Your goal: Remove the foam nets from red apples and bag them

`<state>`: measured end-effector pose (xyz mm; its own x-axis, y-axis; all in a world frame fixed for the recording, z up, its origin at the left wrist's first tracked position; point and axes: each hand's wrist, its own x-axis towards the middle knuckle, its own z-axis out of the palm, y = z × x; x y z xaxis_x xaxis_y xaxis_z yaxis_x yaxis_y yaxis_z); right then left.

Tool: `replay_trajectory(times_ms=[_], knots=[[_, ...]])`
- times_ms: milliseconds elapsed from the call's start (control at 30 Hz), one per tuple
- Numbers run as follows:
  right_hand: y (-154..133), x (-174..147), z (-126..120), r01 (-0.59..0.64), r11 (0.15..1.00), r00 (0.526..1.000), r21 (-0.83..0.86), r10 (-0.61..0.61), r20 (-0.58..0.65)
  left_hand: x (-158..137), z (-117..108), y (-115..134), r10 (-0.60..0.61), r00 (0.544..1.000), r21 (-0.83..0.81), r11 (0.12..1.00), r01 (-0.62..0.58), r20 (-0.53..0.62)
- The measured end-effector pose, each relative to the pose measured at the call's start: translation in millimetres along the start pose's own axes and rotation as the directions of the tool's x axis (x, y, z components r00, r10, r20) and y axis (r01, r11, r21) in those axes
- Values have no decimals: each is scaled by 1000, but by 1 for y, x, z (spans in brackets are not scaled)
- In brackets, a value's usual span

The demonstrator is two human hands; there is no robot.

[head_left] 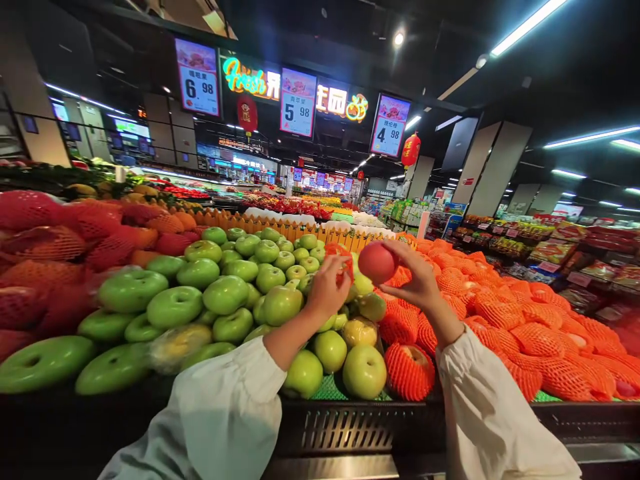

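My right hand (414,275) grips a bare red apple (376,263) between thumb and fingers, held up over the fruit display. Close beside it on the left, my left hand (329,287) is closed on a red foam net (340,253), which stands apart from the apple. Below and left of my hands lies a heap of green apples (267,277). To the right spread many fruits in red foam nets (530,320); one netted apple (410,372) sits at the front edge, its top showing.
A black display rim (350,430) runs along the front. Wrapped yellowish fruits (180,347) lie among the green apples. Larger netted fruits (45,267) are piled at far left. A low yellow fence (345,233) borders the back. Price signs (299,103) hang overhead.
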<state>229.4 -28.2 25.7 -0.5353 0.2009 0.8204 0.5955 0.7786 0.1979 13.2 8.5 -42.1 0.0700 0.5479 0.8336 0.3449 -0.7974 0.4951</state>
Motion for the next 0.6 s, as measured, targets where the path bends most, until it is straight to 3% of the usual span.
replay_trajectory(times_ms=[67,133,300,433,533,600], knots=[[-5,-12,13,89,991,996,-96,-89,5,-3,1,1,111,989,-155,983,-95,101],[-4,-22,22,108,986,994,-130,-108,6,-8,2,4,145,972,-297,951,-85,186],[-2,-36,33,71,996,997,-55,-71,12,-16,13,8,-59,944,-450,869,208,324],[-5,-39,38,106,994,991,7,-107,86,-18,20,8,-155,963,-305,927,219,220],[-1,-40,35,-14,990,982,141,-13,188,-17,19,9,-123,986,-180,973,142,116],[9,-43,31,-131,970,971,206,84,222,-17,15,11,-23,997,-106,994,31,78]])
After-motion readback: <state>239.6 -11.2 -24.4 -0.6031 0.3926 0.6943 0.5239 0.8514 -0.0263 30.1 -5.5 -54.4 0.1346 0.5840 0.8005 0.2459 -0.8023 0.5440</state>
